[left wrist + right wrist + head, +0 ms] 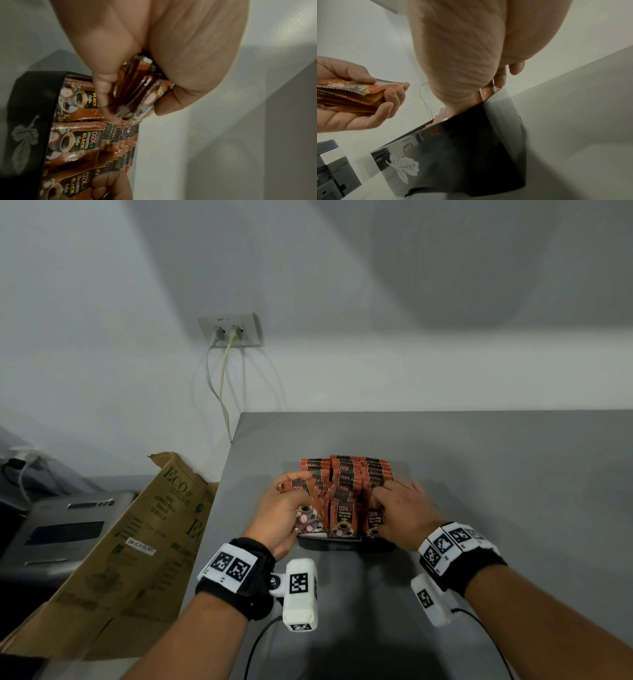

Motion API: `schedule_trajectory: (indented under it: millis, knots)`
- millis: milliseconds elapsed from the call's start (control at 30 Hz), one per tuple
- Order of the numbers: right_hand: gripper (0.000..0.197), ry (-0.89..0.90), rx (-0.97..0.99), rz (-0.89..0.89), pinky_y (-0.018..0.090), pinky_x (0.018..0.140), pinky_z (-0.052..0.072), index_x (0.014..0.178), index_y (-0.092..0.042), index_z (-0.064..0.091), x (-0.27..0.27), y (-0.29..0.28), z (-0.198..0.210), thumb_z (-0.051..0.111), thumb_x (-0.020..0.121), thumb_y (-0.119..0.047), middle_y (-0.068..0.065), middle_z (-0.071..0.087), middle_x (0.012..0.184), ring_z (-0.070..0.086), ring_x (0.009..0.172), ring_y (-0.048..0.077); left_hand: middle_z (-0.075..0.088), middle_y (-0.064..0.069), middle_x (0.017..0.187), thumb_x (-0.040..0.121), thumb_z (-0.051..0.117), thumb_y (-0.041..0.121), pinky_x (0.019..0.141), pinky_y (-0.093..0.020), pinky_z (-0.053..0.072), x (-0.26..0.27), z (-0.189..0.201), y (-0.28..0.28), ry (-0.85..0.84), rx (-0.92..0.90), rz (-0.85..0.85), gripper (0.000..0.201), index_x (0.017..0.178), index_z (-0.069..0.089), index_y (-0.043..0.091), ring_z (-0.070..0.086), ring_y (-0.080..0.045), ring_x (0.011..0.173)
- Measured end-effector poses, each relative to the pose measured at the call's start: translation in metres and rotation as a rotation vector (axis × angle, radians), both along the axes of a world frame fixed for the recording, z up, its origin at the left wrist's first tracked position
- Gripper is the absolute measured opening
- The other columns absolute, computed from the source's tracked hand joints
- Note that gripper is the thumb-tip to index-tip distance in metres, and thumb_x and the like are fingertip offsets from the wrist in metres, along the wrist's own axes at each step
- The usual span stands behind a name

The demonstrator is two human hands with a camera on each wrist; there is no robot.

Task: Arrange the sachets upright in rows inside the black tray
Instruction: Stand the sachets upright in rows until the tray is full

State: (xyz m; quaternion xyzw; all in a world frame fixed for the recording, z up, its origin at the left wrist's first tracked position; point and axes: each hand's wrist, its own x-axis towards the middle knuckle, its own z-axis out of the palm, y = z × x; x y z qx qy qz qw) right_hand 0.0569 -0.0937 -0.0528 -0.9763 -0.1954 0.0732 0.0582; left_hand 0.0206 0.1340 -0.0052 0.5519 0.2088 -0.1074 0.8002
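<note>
A black tray (342, 540) with a leaf print on its wall (30, 115) (453, 155) stands on the grey table (496, 474). It holds three rows of upright red-brown coffee sachets (346, 477) (75, 143). My left hand (294, 501) (135, 108) hovers over the tray's left row and grips a loose stack of sachets (303, 517) (137, 93) (351, 97) between thumb and fingers. My right hand (383, 508) (488, 88) is at the right row, fingers dug in behind the front sachets (375, 520) and thumb on the front one. The row's base is hidden.
The table's left edge runs just left of my left hand. Beyond it lean a brown cardboard box (137, 542) and a grey machine (65, 529). A wall socket (231, 330) with hanging cables is behind. Bare table surface lies right of the tray and in front of it.
</note>
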Motion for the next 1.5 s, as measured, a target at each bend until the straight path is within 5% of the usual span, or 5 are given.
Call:
schedule_trajectory:
  millis: [700,900,1100,1233,1500]
  knots:
    - [0.034,0.021,0.119,-0.030,0.029,0.097,0.035,0.108,-0.032,0.053,-0.009,-0.001,0.003,0.072,0.080,-0.040,-0.013,0.050,0.113,0.043,0.106,0.011,0.070,-0.031,0.110,0.082,0.048,-0.023,0.076,-0.048,0.059,-0.006,-0.007,-0.005,-0.046,-0.123,-0.060,0.047,0.116,0.064,0.003,0.070,-0.039,0.084]
    - [0.021,0.149,0.699,-0.112,0.018,0.084,0.044,0.107,-0.030,0.064,-0.013,0.015,0.041,0.070,0.087,-0.031,-0.016,0.061,0.103,0.057,0.095,0.002,0.069,-0.030,0.110,0.077,0.064,-0.022,0.075,-0.044,0.059,-0.004,-0.006,-0.018,-0.080,-0.127,-0.095,0.054,0.124,0.062,0.004,0.071,-0.036,0.083]
    - [0.006,0.343,1.135,-0.319,0.034,0.081,0.058,0.092,-0.022,0.073,-0.006,0.035,0.057,0.071,0.089,-0.018,0.004,0.074,0.092,0.070,0.085,0.021,0.071,-0.024,0.103,0.077,0.071,-0.013,0.075,-0.043,0.059,-0.001,-0.001,-0.025,-0.099,-0.199,-0.093,0.047,0.120,0.063,0.005,0.070,-0.034,0.084]
    - [0.026,0.434,1.562,-0.552,0.039,0.067,0.054,0.077,-0.017,0.066,-0.004,0.028,0.061,0.060,0.093,0.002,0.008,0.070,0.079,0.066,0.072,0.023,0.066,-0.028,0.103,0.087,0.042,-0.009,0.072,-0.048,0.059,-0.002,-0.001,-0.013,-0.029,-0.315,-0.032,0.041,0.120,0.062,0.004,0.068,-0.036,0.081]
    - [0.022,0.602,1.411,-0.421,0.027,0.055,0.052,0.113,-0.013,0.065,-0.025,0.036,0.061,0.062,0.094,-0.002,0.011,0.072,0.105,0.068,0.080,0.020,0.072,-0.029,0.106,0.084,0.058,-0.018,0.075,-0.047,0.061,-0.002,0.000,-0.023,-0.107,-0.199,-0.027,0.042,0.119,0.067,0.002,0.072,-0.039,0.087]
